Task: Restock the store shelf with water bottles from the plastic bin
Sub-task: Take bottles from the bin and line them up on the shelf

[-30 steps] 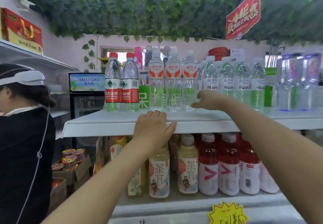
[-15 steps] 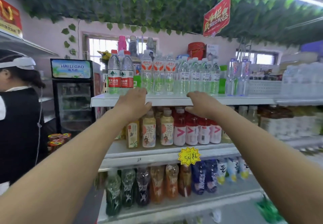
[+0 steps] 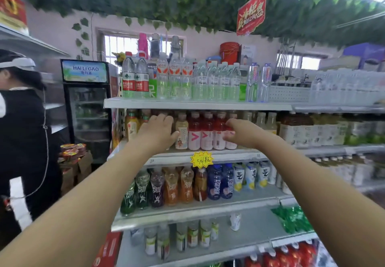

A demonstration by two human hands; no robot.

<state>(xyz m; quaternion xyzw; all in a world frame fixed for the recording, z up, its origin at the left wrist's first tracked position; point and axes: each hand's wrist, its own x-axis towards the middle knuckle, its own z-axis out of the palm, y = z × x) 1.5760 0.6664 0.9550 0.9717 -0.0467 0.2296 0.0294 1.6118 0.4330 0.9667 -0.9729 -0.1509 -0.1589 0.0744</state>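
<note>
Clear water bottles (image 3: 216, 83) stand in rows on the top shelf (image 3: 198, 106), with two red-labelled ones (image 3: 135, 79) at its left end. Both my arms reach out in front of the second shelf. My left hand (image 3: 159, 131) hovers palm down before the tea bottles, fingers apart, holding nothing. My right hand (image 3: 242, 132) hangs in front of the red drink bottles (image 3: 201, 133), loosely curled and empty. The plastic bin is out of view.
A person in black with a white visor (image 3: 18, 108) stands at the left. Behind them stands a drinks fridge (image 3: 87, 104) with cardboard boxes of cups (image 3: 73, 154) beside it. Lower shelves hold coloured drinks. A white basket (image 3: 289, 94) sits on the top shelf to the right.
Both hands have left the top shelf edge and dropped to the second shelf level. The view has pulled back, showing more lower shelves.
</note>
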